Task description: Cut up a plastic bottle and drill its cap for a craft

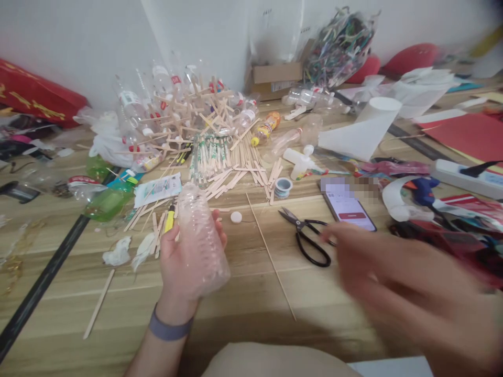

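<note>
A clear ribbed plastic bottle (201, 241) lies tilted in my left hand (175, 277), its narrow end pointing away from me. The fingers wrap round it from below, and a wristband circles that wrist. My right hand (396, 277) is smeared by motion at the right, above the table. Its fingertips overlap the handle of the black-handled scissors (304, 235); whether they touch I cannot tell. Between the hands lies a thin wooden skewer (271, 256). A white bottle cap (236, 217) sits just right of the bottle.
Behind are heaped plastic bottles and wooden sticks (212, 115). A phone (348, 204) lies beyond the scissors, with a wire spool (283, 187) to its left. A blue glue gun (422, 189) and a power strip (471, 175) are at the right. One flat stick (99, 303) lies front left.
</note>
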Motion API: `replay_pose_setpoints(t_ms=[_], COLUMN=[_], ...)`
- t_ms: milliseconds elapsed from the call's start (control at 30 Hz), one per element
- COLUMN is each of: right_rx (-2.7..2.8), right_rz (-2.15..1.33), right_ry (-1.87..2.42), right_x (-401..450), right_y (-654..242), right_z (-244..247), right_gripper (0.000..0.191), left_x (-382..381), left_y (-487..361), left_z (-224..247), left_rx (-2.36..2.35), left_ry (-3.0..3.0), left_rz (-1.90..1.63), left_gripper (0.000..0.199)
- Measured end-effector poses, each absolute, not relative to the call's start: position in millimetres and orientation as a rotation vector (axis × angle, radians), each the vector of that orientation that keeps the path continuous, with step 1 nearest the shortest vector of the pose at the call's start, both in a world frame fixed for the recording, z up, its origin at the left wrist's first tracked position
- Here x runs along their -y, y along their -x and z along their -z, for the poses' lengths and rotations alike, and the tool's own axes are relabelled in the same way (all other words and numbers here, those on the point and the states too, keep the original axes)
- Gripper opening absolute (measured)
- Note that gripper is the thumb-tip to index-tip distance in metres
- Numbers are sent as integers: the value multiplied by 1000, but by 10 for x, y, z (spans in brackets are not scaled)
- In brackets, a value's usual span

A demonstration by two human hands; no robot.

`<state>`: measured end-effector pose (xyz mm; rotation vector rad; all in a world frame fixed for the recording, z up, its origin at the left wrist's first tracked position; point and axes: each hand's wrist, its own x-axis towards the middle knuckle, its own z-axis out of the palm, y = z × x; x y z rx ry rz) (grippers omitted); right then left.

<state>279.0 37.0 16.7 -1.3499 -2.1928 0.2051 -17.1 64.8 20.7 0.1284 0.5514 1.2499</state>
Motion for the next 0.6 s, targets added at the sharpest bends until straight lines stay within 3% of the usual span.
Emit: replay_pose_setpoints(t_ms=[167,367,467,600], right_rx=[2573,2620,2508,2028], right_rz=[62,52,-83,-446], right_ry=[1484,1413,1402,1381], right_x=[-770,-944,-924,-816], right_y=[-3014,-3087,-3106,-3004], right_z=[118,355,317,187], right_gripper=[35,45,48,39], left_x=[-696,-826,-842,-838], left_y=[121,-65,-107,-138], left_z=[-350,-521,-537,-541], left_rx=[-666,-838,-828,-806], left_ry=[-74,-13,-27,-17], left_rz=[-1257,-1316,-1338,-1325], left_gripper=[49,44,40,43])
